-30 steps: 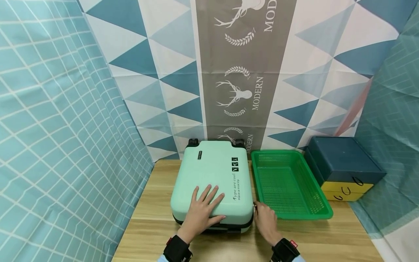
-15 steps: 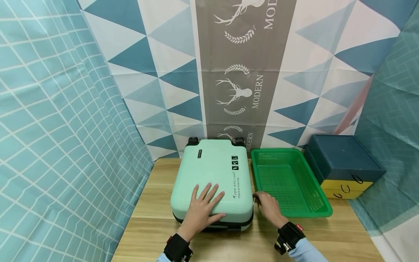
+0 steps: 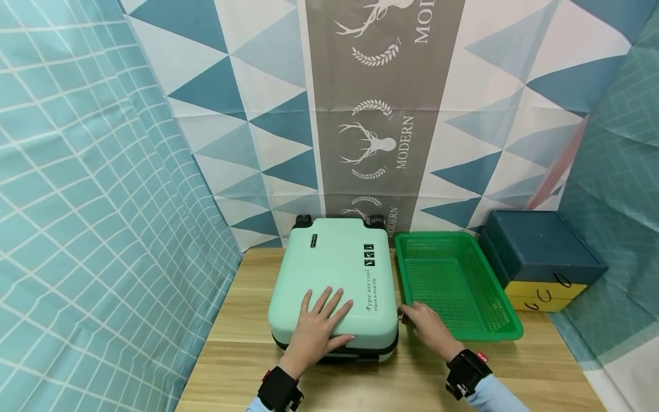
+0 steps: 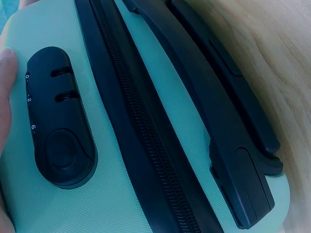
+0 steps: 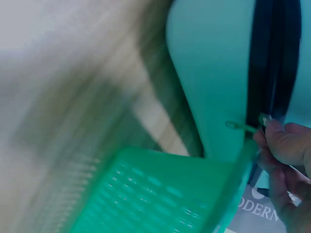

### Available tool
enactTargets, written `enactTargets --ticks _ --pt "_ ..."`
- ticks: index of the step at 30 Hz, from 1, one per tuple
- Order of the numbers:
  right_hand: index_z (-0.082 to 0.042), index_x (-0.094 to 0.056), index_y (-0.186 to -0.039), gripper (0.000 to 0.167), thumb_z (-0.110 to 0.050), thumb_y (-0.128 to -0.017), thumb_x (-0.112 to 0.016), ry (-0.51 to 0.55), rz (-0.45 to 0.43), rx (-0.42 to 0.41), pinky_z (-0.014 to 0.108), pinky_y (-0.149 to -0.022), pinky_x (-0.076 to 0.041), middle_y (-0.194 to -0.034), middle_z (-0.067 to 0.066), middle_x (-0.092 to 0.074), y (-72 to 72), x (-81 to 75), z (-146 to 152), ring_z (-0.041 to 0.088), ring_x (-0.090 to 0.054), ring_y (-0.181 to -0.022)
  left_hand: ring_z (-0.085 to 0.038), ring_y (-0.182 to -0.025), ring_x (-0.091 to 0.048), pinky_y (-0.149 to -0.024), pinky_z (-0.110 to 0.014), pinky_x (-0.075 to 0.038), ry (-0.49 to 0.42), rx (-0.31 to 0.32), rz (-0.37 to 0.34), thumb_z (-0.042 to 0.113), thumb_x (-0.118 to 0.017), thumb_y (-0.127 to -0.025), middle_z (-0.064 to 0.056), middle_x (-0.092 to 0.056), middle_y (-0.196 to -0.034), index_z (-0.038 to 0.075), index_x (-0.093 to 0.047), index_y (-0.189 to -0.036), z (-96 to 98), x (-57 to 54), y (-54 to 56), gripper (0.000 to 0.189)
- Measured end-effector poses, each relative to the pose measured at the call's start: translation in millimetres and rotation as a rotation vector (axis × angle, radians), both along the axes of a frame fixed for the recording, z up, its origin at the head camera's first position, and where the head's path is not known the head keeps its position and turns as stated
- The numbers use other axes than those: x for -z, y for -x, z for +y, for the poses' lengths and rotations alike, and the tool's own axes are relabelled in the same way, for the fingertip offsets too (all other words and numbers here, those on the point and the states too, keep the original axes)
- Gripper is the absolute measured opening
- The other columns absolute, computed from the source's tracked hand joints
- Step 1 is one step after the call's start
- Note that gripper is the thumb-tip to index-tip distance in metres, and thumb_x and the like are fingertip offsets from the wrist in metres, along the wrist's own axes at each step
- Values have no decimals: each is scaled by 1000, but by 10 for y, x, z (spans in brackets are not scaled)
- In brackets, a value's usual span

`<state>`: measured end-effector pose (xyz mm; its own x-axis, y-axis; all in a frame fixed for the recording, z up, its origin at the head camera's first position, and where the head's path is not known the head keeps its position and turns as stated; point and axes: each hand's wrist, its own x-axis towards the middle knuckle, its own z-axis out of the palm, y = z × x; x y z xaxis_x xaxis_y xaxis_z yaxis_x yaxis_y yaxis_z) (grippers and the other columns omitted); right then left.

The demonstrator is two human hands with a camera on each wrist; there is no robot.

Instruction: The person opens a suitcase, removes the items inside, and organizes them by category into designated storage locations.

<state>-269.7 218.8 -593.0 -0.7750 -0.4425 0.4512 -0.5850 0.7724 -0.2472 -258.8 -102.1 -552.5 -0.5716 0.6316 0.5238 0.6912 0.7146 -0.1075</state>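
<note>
A mint-green hard-shell suitcase [image 3: 329, 257] lies flat on the table, its wheels toward the back wall. My left hand [image 3: 315, 335] rests on the lid with fingers spread and straight. At the suitcase's right side, my right hand [image 3: 424, 325] pinches a small metal zipper pull [image 5: 263, 120] between thumb and finger. A second pull [image 5: 234, 125] hangs beside it in the right wrist view. The left wrist view shows the front side: a black combination lock [image 4: 63, 116], the closed zipper [image 4: 141, 121] and a black carry handle [image 4: 209, 107].
A green plastic basket [image 3: 448, 280] stands close to the suitcase's right, just beyond my right hand. Farther right is a dark blue and yellow box [image 3: 543, 246]. Patterned cloth walls enclose the wooden table [image 3: 242, 320] at the back and both sides.
My right hand has slid a short way toward the back along the suitcase's right side, its wrist swinging out to the right. My left hand has stayed on the lid.
</note>
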Motion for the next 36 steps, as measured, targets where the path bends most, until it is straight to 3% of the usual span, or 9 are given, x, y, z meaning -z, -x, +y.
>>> enactTargets --ticks 7,13,20,22,25,28,29,36 --pt "-11 -74 -85 25 4 -69 -85 69 143 40 31 -60 -51 -75 -3 -67 -259 152 -38 12 -58 -68 -32 -140 -38 -105 -68 -28 -27 15 12 67 -50 -92 -9 -41 -153 24 -48 -149 -5 23 5 72" --pt "-8 -76 -83 28 6 -62 -87 120 236 4 28 -57 -51 -72 -3 -70 -438 237 -91 10 -59 -64 -32 -140 -38 -105 -68 -27 -46 16 0 66 -55 -89 -9 -42 -153 23 -50 -148 -6 37 -14 73" --pt "-11 -78 -85 34 8 -58 -85 138 281 4 24 -54 -49 -71 -4 -70 -611 346 -159 9 -59 -63 -31 -140 -38 -105 -68 -27 -40 16 -6 66 -55 -90 -8 -43 -153 23 -50 -148 -17 43 -27 73" --pt "-11 -78 -85 31 8 -62 -82 144 305 2 23 -52 -47 -69 -5 -68 -640 362 -175 8 -58 -60 -31 -140 -38 -106 -68 -27 -44 15 -2 67 -54 -90 -8 -43 -152 23 -50 -148 -14 35 -18 72" --pt "-13 -75 -81 10 -4 -84 -70 145 338 5 21 -49 -44 -65 -8 -66 -668 368 -199 6 -54 -57 -31 -141 -38 -107 -67 -26 -50 13 0 67 -53 -90 -8 -43 -152 24 -50 -148 -7 21 -3 72" --pt "-14 -72 -78 30 -18 -100 -52 159 358 -2 19 -48 -43 -65 -7 -67 -691 363 -226 6 -54 -56 -31 -141 -37 -107 -67 -25 -51 11 -2 67 -54 -90 -8 -43 -153 24 -50 -148 0 14 6 72" --pt "-15 -71 -76 34 -20 -102 -48 161 359 -3 19 -48 -44 -65 -7 -67 -703 360 -233 5 -55 -56 -31 -141 -37 -107 -67 -25 -50 10 -2 67 -54 -90 -8 -43 -153 24 -50 -148 4 12 8 73" --pt "-16 -68 -71 30 -17 -96 -52 168 355 -7 19 -51 -48 -67 -7 -68 -784 366 -300 5 -58 -58 -30 -141 -37 -108 -67 -24 -53 0 -7 67 -57 -88 -7 -43 -153 25 -50 -148 26 0 8 73"
